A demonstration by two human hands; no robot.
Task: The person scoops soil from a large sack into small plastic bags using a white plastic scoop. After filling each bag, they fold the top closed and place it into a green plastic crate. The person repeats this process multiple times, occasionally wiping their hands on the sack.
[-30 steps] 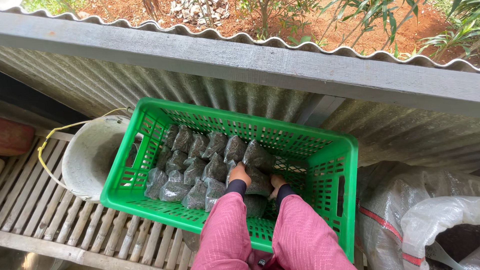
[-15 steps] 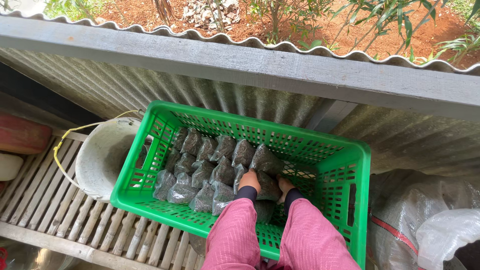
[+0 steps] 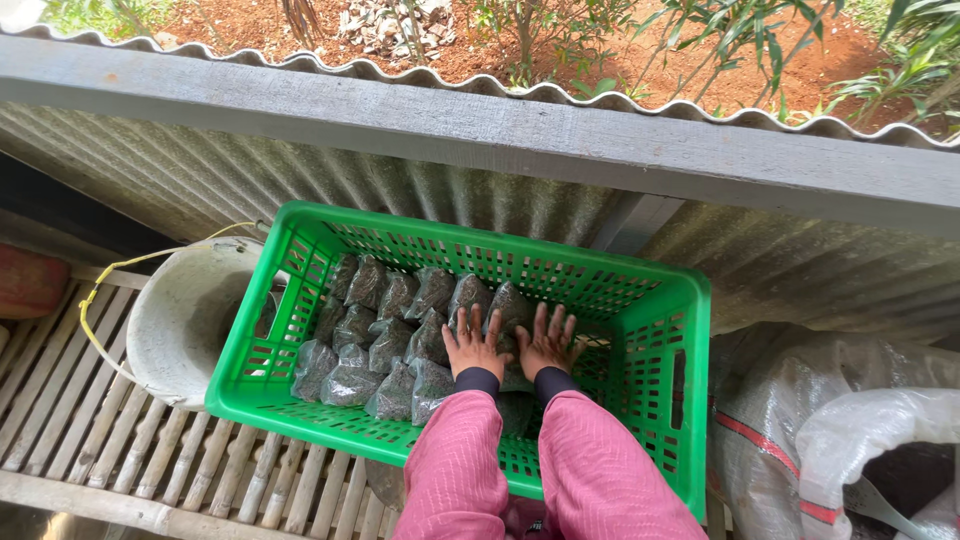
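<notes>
A green slatted plastic crate [image 3: 300, 255] rests on a wooden slat bench. Several small clear bags of dark soil [image 3: 395, 300] stand packed in its left and middle part. My left hand [image 3: 474, 345] lies flat, fingers spread, on top of the bags near the crate's middle. Right beside it, my right hand [image 3: 548, 342] presses flat on the neighbouring bags. Both arms wear pink sleeves with dark cuffs. The right end of the crate holds no bags.
A pale bucket [image 3: 185, 315] with a yellow cord handle stands left of the crate. Large plastic sacks [image 3: 850, 420] lie at the right. A corrugated metal sheet wall [image 3: 500, 200] under a grey beam runs behind the crate, with red soil and plants beyond.
Both hands have opened and now lie flat with spread fingers on the bags, where before they were bunched together on a bag. The view has shifted slightly.
</notes>
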